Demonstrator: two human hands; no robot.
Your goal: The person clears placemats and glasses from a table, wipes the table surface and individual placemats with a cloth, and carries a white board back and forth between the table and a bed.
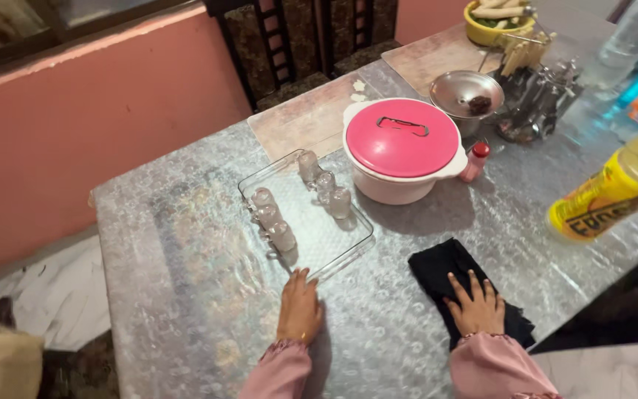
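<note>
Head view, looking down at the tabletop [186, 295], which has a shiny, patterned cover.

Left hand [300, 307]: flat, palm down, fingers loose, grip released, holding nothing. Fingertips touch the near corner of the clear tray [319, 236].

Right hand [475, 303]: flat, fingers spread, pressing down on the black cloth [437, 270]. Grip released, not clenched around it. The cloth lies crumpled on the tabletop near the front edge, right of the tray, well apart from it.

Tray: one, rectangular, see-through, set diagonally. 6 small glasses [283, 236] on it, in two rows of 3: one row along the left edge, one at the far end.

Just beyond the tray: 1 white pot with pink lid [402, 140], lid on. Touching or just beside its right side: 1 small bottle with red cap [474, 161].

Further back: 1 metal bowl [467, 92] with something dark in it, 1 cutlery rack [537, 96] beside it, 1 yellow bowl [492, 28] with food at the far edge.

Right edge: 1 yellow bottle [614, 193], tilted and blurred; can't tell what supports it. More bottles behind it, too blurred to count.

2 place mats [304, 118] under the cover. 2 dark chairs [275, 44] on the far side, against the pink wall [97, 125].
</note>
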